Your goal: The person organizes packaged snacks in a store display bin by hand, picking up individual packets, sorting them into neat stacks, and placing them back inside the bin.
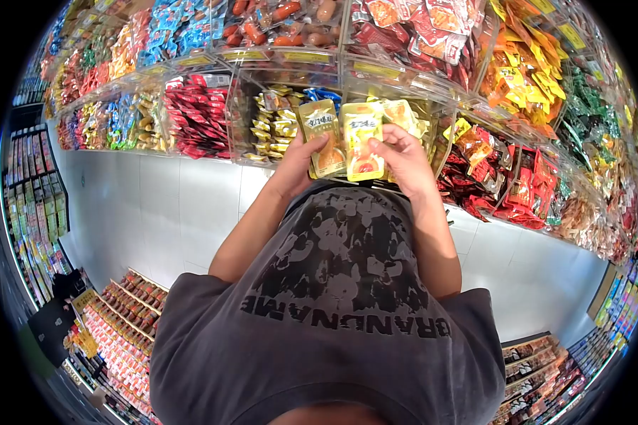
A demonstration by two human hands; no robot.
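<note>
Two snack packets are held up side by side in front of the lower row of clear bins. My left hand (pixel 299 164) is closed on a dull gold packet (pixel 324 134), its thumb lying across the front. A brighter yellow packet (pixel 363 159) is pinched in my right hand (pixel 404 159), with the thumb on its face. Both packets stand nearly upright, with dark lettering at the top and a food picture lower down. Behind them are a bin of gold packets (pixel 273 117) and more pale yellow packets (pixel 402 113).
Clear bins of red packets (pixel 197 117), sausage-like snacks (pixel 287 10) and orange-yellow packets (pixel 521 67) rise in tiers ahead. Pale floor (pixel 156 212) lies below them. Shelves of goods (pixel 35 191) stand at the left, with low displays (pixel 124 319) behind me.
</note>
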